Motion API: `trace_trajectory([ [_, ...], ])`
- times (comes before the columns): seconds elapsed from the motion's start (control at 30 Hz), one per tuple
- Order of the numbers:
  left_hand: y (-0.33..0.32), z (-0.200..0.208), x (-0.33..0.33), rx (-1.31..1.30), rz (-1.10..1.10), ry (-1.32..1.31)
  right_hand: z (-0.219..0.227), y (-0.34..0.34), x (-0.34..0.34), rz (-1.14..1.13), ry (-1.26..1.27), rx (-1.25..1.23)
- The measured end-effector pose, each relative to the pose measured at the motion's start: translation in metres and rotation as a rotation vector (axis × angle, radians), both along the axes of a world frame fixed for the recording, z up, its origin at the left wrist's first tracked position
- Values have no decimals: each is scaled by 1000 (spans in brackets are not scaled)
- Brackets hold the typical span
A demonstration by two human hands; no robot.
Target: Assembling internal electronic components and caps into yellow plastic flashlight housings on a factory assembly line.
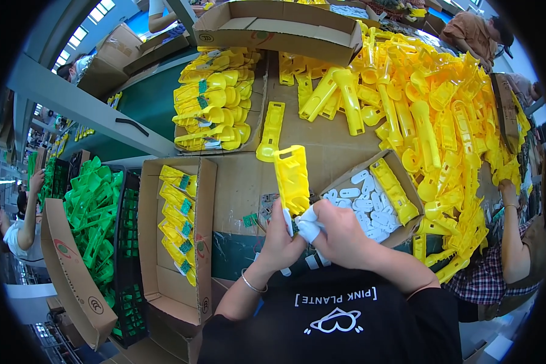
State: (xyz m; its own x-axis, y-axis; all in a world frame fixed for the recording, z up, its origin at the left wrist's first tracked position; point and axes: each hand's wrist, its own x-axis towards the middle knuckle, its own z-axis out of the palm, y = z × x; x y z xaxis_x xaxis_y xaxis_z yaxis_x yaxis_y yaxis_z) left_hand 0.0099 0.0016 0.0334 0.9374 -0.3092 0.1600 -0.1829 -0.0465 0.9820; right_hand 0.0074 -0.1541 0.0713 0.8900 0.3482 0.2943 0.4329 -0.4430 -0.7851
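In front of my chest, my left hand (278, 241) grips a yellow plastic housing (292, 179) by its lower end, its open, ribbed side showing. A white piece shows between my left fingers and the housing. My right hand (341, 235) is closed at the same lower end, with white coverings on its fingertips; whatever it pinches is hidden. Beside my right hand, a cardboard tray (410, 225) holds white oval plastic pieces (363, 205) and another yellow housing (395, 189). Small green circuit boards (250, 220) lie on the cardboard left of my hands.
A large heap of yellow housings (428, 121) covers the right side. To the left stand a carton (207, 242) of yellow parts with green boards and a black crate (129, 242) of green parts. Stacked yellow parts (215, 100) lie farther back. Other people work around the table.
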Motion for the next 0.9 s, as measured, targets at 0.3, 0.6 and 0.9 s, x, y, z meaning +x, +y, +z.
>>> trace_trajectory([
  [0.3,15,-15,9,-1073,-388,567,5,-20,24,-92,-107,338],
  [0.6,4,-4,-10,-488,-133,368,4,-5,51,-254,-693,-85],
  [0.9,6,-18,-14,38,-142,247,0,-2,51,-74,-280,-286],
])
